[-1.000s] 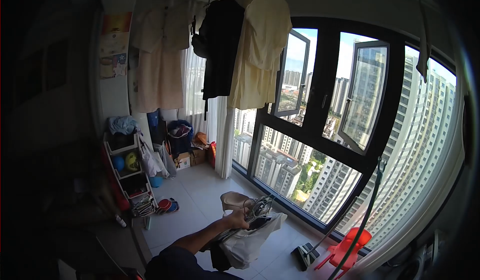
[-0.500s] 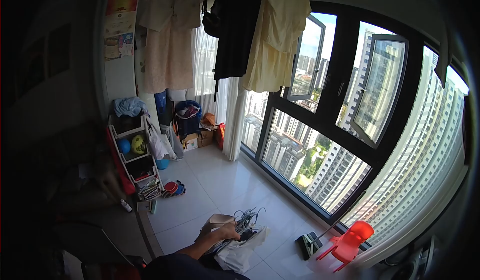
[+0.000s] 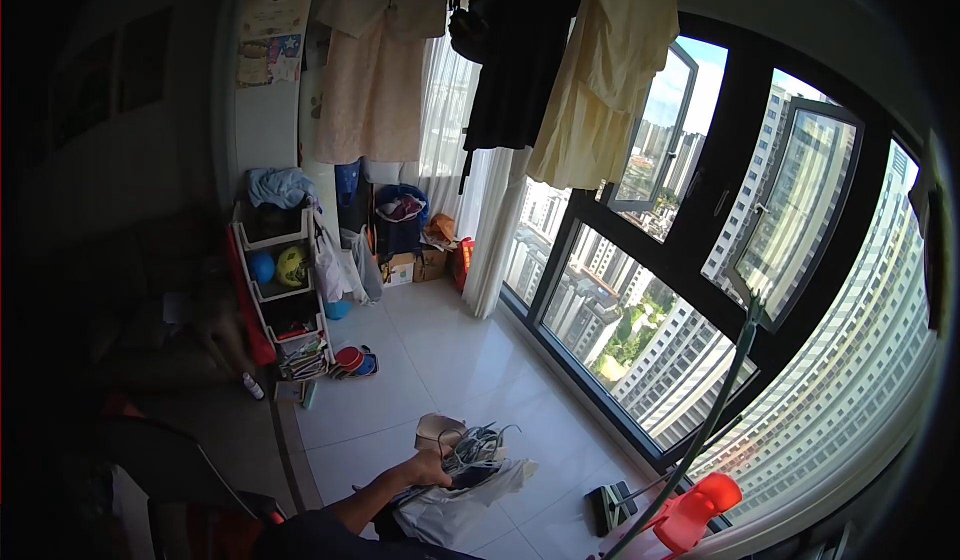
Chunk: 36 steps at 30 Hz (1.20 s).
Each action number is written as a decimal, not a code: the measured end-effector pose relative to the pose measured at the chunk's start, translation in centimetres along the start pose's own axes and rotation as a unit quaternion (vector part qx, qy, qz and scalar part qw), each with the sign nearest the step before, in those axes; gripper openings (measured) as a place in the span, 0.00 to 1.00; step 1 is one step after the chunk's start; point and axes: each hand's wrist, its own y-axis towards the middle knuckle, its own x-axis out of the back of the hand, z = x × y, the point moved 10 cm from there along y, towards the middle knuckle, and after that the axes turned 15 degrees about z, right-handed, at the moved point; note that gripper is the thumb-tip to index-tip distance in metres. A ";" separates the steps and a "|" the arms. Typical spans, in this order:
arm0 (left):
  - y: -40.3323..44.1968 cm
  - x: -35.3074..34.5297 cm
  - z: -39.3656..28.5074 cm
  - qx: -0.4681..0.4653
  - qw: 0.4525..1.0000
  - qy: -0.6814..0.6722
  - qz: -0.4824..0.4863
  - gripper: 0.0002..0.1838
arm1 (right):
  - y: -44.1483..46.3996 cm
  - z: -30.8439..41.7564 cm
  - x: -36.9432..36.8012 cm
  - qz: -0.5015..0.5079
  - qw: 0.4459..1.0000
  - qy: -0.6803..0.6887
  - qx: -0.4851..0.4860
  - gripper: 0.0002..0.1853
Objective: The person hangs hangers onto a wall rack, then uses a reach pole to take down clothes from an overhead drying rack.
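Observation:
Reaching in from the bottom, my left hand (image 3: 430, 467) is closed around a bunch of clothes hangers (image 3: 478, 447), whose thin hooks and wires stick out beyond the fingers. White cloth-like material (image 3: 450, 510) hangs below them, with a beige piece (image 3: 437, 430) behind the hand and something dark among the wires. A long grey-green pole (image 3: 700, 438) with a forked tip slants up from the lower edge toward the window. Its lower end is cut off, and my right hand is out of the picture.
Overhead hang a pink dress (image 3: 372, 90), a black garment (image 3: 520, 60) and a cream garment (image 3: 605, 80). A storage rack (image 3: 282, 300) with balls stands left. A red child's chair (image 3: 690, 515) and a broom (image 3: 612, 508) are by the window (image 3: 640, 330).
The grey-green pole has come into view at the right. My view has shifted, and my left hand with the hangers sits slightly farther left in the picture.

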 end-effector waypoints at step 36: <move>-27.6 25.7 30.3 0.329 0.810 -0.127 -0.468 0.37 | 35.0 72.3 -58.9 0.415 0.754 0.381 0.338 0.14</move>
